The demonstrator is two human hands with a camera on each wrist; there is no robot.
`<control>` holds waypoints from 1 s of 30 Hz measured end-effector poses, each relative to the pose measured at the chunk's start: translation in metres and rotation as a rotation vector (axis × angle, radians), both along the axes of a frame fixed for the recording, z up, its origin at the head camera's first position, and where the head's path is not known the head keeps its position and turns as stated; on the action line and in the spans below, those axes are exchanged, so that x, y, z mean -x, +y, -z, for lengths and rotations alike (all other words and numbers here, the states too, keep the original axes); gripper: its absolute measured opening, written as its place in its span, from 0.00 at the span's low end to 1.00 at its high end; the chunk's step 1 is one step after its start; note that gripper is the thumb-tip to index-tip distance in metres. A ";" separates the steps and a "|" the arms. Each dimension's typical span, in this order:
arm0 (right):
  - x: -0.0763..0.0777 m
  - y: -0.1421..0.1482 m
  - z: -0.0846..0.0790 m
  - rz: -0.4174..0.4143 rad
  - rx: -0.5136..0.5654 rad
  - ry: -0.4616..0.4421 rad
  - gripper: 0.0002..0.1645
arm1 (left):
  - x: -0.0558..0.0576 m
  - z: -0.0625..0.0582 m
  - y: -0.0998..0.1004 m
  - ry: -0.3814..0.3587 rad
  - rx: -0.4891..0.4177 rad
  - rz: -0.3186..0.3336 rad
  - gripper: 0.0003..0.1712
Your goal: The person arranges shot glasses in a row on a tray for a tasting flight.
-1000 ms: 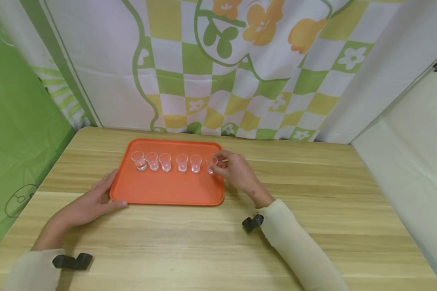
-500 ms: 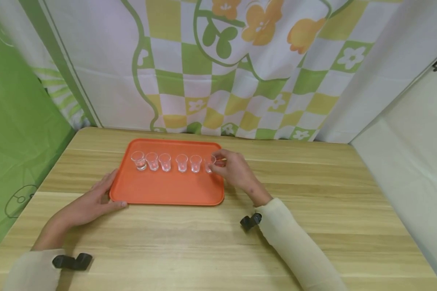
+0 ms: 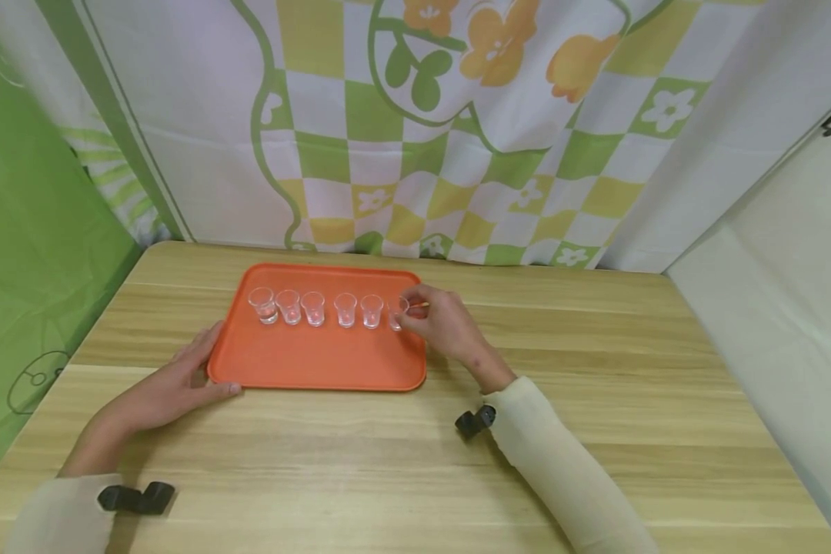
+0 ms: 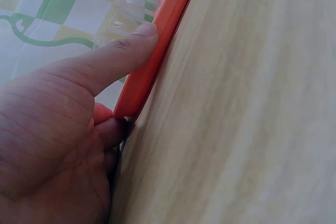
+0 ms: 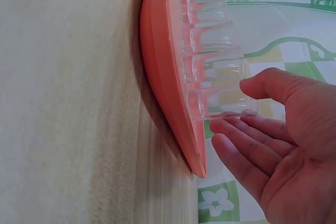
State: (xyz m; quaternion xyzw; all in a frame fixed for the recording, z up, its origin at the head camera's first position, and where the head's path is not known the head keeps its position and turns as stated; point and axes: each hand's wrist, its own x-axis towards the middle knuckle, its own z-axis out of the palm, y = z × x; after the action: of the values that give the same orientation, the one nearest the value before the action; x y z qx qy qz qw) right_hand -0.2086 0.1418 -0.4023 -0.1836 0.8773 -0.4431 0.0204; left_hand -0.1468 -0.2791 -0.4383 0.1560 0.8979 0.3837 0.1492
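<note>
Several clear shot glasses (image 3: pixel 345 309) stand upright in a row on an orange tray (image 3: pixel 318 362). My right hand (image 3: pixel 446 327) pinches the rightmost shot glass (image 5: pixel 223 102) near its rim, thumb on one side and fingers on the other. That glass's base appears to rest on the tray. At the tray's near left corner lies my left hand (image 3: pixel 166 388), its thumb along the front edge and its fairly straight fingers against the left side. Up close in the left wrist view, the thumb touches the tray rim (image 4: pixel 157 51); part of the other fingers is hidden.
The tray sits on a wood-grain table (image 3: pixel 561 346), towards its back left. A patterned curtain (image 3: pixel 457 154) hangs behind the table, and green cloth (image 3: pixel 35 231) hangs at the left. Black wrist mounts (image 3: pixel 136 498) sit on both sleeves.
My right hand has shifted slightly left with the rightmost shot glass, narrowing the gap to its neighbour. The left hand and the other glasses stay essentially still.
</note>
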 end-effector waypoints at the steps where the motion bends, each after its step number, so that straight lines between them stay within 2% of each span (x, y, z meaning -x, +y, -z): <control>1: 0.000 0.000 0.000 -0.001 -0.001 -0.002 0.16 | 0.000 0.000 0.000 0.000 0.000 0.000 0.61; 20: 0.000 0.001 0.002 0.000 -0.013 -0.020 0.16 | -0.001 0.001 -0.001 0.002 0.004 -0.002 0.61; 30: 0.000 0.007 -0.001 -0.010 -0.044 -0.032 0.25 | -0.001 0.001 -0.001 0.003 0.012 0.004 0.61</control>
State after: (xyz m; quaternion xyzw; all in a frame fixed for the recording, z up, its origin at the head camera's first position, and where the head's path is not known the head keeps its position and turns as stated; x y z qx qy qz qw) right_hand -0.2085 0.1484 -0.4010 -0.1803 0.8855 -0.4263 0.0408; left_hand -0.1461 -0.2797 -0.4396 0.1576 0.9001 0.3778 0.1493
